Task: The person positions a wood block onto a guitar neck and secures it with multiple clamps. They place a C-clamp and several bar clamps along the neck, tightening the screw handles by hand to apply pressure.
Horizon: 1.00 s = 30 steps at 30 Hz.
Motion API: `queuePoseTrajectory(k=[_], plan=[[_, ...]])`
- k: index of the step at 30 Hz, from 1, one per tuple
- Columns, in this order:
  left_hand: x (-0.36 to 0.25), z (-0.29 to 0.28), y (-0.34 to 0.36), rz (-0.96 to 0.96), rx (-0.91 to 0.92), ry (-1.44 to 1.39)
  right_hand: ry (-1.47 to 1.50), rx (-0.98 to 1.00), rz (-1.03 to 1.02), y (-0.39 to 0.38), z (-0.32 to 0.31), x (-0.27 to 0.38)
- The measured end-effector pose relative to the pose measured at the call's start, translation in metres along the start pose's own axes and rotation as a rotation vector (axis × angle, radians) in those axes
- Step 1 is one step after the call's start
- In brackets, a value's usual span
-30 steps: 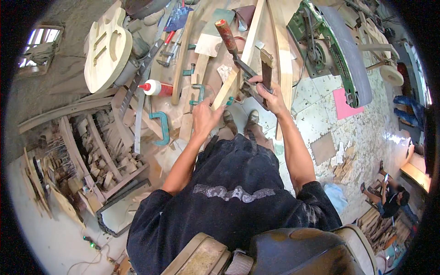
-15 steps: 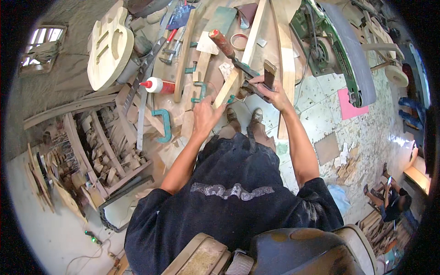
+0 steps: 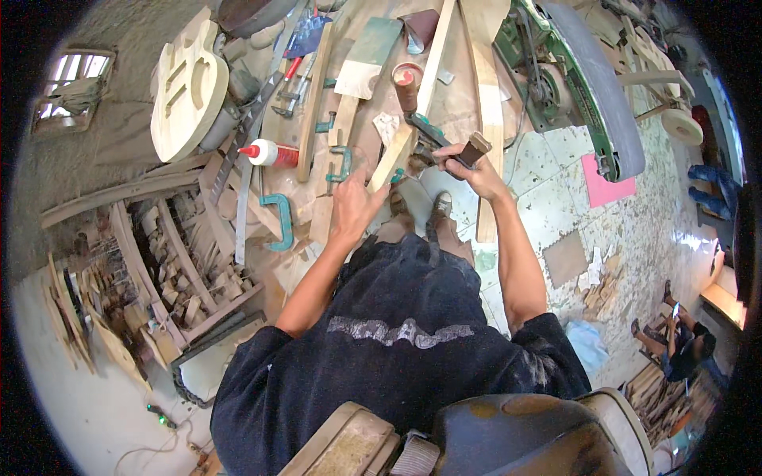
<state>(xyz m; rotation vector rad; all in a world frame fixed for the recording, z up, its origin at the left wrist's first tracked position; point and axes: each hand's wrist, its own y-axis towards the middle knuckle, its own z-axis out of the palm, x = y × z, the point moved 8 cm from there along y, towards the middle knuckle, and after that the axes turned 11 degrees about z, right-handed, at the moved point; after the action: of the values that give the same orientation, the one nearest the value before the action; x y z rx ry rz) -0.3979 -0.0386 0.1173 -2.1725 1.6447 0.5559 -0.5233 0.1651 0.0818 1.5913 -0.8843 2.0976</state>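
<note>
The person is sitting at a messy workbench point(image 3: 444, 47) and looking down at both hands. The left hand point(image 3: 353, 208) is pressing down on a pale wooden strip point(image 3: 394, 156), with the fingers spread flat near its lower end. The right hand point(image 3: 468, 163) is wrapped tight around a small brown wooden block point(image 3: 476, 147) and is holding it just beside a green metal clamp point(image 3: 429, 136) that is sitting against the strip.

To do this well, I think the left hand should be pushing the strip down hard so it is not sliding. The block should be meeting the clamp flat, not on a corner, so nothing is getting dented. The fingers of the left hand should be staying away from the spot where the block is landing.

A white glue bottle with a red cap point(image 3: 270, 152) is lying to the left. A guitar-shaped wooden body point(image 3: 186, 91) is leaning further left. Two teal clamps point(image 3: 279, 220) are resting near the left hand.
</note>
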Motion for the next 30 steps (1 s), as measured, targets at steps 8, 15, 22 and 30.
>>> queuePoseTrajectory(k=[8,15,22,30], plan=[[-0.003,-0.001,0.0,0.005,0.003,-0.03,-0.039,0.065,0.041,0.002,-0.002,0.002],[-0.012,-0.005,0.011,-0.014,0.184,0.142,-0.025,0.081,0.007,-0.001,-0.008,0.006],[-0.027,-0.027,0.068,0.12,-0.046,-0.285,-0.074,0.076,0.043,-0.001,-0.013,-0.001],[0.032,0.12,0.076,-0.545,0.47,-1.034,-0.069,0.062,0.025,-0.002,-0.015,0.0]])
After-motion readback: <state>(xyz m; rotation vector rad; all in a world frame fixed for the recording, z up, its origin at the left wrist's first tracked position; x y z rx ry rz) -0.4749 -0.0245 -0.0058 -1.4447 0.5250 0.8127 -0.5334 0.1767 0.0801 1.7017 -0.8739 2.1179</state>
